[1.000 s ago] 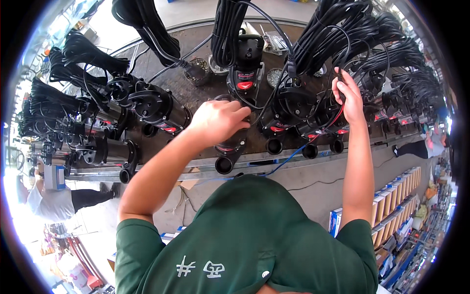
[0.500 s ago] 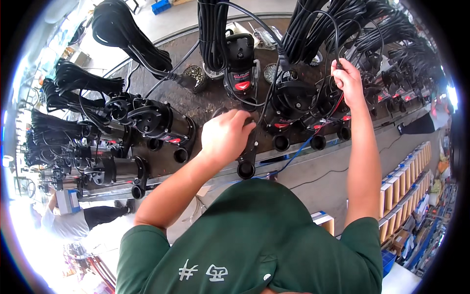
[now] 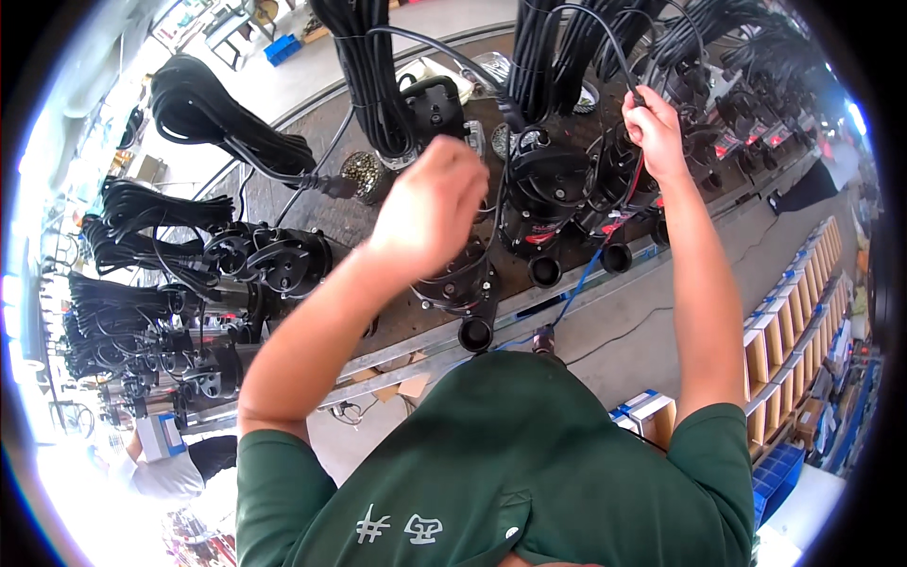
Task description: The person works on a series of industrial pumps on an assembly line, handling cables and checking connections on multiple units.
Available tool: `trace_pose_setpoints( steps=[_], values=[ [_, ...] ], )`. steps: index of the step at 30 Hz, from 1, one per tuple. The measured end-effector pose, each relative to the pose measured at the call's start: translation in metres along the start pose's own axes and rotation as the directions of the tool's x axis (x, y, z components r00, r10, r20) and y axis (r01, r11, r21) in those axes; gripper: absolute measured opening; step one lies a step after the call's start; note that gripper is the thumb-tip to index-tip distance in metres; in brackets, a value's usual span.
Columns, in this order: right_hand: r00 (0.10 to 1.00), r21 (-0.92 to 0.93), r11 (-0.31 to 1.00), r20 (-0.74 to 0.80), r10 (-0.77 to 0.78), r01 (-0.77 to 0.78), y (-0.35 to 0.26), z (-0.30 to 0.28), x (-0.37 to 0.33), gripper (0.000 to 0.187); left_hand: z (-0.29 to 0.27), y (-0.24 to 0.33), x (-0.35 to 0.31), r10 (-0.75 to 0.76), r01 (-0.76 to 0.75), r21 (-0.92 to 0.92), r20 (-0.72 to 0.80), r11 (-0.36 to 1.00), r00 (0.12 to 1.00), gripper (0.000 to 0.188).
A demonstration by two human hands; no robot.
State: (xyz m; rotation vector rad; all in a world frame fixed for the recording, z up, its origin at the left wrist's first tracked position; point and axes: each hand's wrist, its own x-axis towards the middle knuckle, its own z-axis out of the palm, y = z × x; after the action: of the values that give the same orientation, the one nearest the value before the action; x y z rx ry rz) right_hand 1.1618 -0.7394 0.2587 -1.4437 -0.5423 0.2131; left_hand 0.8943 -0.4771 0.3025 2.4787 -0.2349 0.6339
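Black and steel pumps with black cables bundled above them stand along a dark workbench (image 3: 316,219). My left hand (image 3: 427,213) is raised over the front pump (image 3: 461,288), its fingers curled and smeared by motion. It partly hides that pump and the base of the pump behind it (image 3: 436,106); whether it holds anything does not show. My right hand (image 3: 657,134) is closed, with thumb and finger pinching a black cable (image 3: 612,49) that arches over to it. Below that hand stands another pump (image 3: 550,184) with a round outlet facing me.
A bowl of small metal parts (image 3: 363,176) sits left of my left hand. Coiled cables (image 3: 222,115) rise at the left. A blue cord (image 3: 588,276) crosses the bench edge. Boxes on a rack (image 3: 789,326) stand at the right; another person (image 3: 165,468) is at the lower left.
My left hand has lifted off the front pump and moved up and away from me. My right hand keeps its pinch on the cable. The whole view has shifted slightly.
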Motion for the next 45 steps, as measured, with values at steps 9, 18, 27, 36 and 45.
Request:
trace_pose_setpoints(
  steps=[9,18,27,36,45],
  values=[
    [0.998,-0.044,0.997,0.014,0.061,-0.060,-0.009,0.003,0.006,0.005,0.042,-0.131,0.137,-0.467,0.331,0.615,0.070,0.715,0.881,0.042],
    [0.999,-0.065,0.998,0.044,0.018,-0.015,-0.002,0.004,0.009,0.006,0.039,-0.142,0.102,-0.523,0.345,0.670,0.075,0.657,0.849,0.040],
    [0.994,0.056,0.993,0.018,0.107,-0.108,0.012,-0.020,0.018,0.015,0.029,-0.130,0.082,-0.739,0.696,-0.442,0.102,0.567,0.666,0.041],
    [0.996,0.000,0.998,0.069,0.059,-0.059,0.004,-0.016,0.019,0.016,0.031,-0.355,0.182,-0.899,0.510,-0.803,-0.073,0.309,0.431,0.018],
    [0.993,-0.030,0.998,0.102,0.051,-0.048,-0.007,-0.008,0.012,0.016,0.007,-0.374,0.175,-0.823,0.711,-0.436,-0.142,0.551,0.551,0.020]
  ],
)
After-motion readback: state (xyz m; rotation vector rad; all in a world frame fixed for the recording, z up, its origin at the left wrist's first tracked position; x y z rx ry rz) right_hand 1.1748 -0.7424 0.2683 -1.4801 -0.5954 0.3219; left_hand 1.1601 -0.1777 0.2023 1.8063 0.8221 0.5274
